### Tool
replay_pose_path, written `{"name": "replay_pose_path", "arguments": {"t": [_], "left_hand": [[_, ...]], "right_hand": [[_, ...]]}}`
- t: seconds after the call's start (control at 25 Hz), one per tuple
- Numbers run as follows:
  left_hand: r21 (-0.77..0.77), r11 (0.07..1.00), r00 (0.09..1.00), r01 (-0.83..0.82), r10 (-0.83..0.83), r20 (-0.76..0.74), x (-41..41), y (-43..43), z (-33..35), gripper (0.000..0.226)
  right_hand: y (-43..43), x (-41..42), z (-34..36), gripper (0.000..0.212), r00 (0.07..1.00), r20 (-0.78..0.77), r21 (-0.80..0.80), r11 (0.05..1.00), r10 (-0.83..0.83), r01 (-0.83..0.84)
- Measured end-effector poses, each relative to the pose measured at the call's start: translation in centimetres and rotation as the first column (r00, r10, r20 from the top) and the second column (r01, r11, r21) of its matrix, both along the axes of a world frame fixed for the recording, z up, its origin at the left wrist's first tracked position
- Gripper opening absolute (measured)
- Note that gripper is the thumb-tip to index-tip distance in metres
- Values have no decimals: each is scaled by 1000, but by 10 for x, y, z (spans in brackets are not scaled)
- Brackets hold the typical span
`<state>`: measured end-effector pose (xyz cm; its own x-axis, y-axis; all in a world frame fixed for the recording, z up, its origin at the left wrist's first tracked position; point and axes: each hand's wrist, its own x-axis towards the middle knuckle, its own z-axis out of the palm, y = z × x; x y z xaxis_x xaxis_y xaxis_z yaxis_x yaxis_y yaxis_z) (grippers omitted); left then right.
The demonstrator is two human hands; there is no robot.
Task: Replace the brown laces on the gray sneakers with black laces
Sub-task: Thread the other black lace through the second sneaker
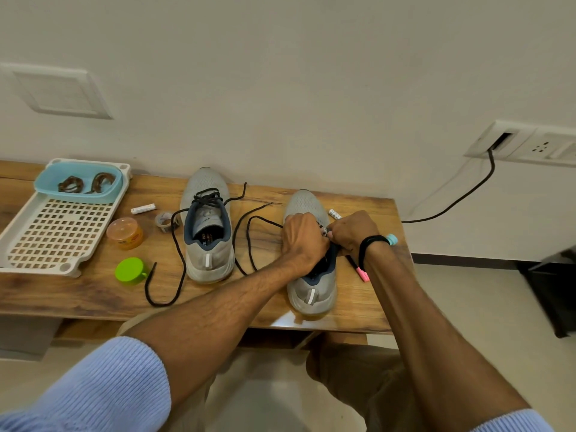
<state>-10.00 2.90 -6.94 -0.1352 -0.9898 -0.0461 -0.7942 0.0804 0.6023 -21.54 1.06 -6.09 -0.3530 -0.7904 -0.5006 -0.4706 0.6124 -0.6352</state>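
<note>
- My wooden table (93,294) carries both gray sneakers, toes toward the wall.
- The left sneaker (207,244) is laced in black; its insole print is too blurred to read.
- The right sneaker (311,291) is half hidden beneath my hands.
- My left hand (304,236) curls round its black lace (234,241); my right hand (352,230) pinches it at the eyelets.
- Brown laces (85,183) lie coiled in the blue tub (42,185).

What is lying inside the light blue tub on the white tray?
In the blue tub, two coiled brown laces. Its near wall hides some floor.
</note>
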Motion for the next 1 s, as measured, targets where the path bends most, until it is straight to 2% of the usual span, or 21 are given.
{"name": "replay_pose_path", "arguments": {"t": [0.08,0.24,0.44,0.56,0.84,0.92,1.0], "left_hand": [[0,1000,1000,-15,15,-22,-1,1,0,34],[22,998,998,-55,55,-8,0,1,4,35],[34,999,999,-38,39,-9,1,0,6,40],[34,999,999,-28,29,-40,3,0,3,39],[-17,997,995,71,-69,71,4,3,-3,33],[-38,994,993,106,-104,50,7,3,3,21],[-48,989,990,139,-139,14,15,0,8,13]], "right_hand": [[4,5,5,27,998,-61,-58,998,15,-18],[14,15,17,30,975,-206,-93,990,81,-102],[16,14,17,27,966,-253,-134,986,61,-98],[16,16,17,36,955,-286,-152,981,71,-118],[19,12,16,23,979,-203,-134,990,23,-51],[17,11,16,21,988,-155,-115,993,1,-19],[15,11,16,28,998,-64,-72,997,-23,19]]}}
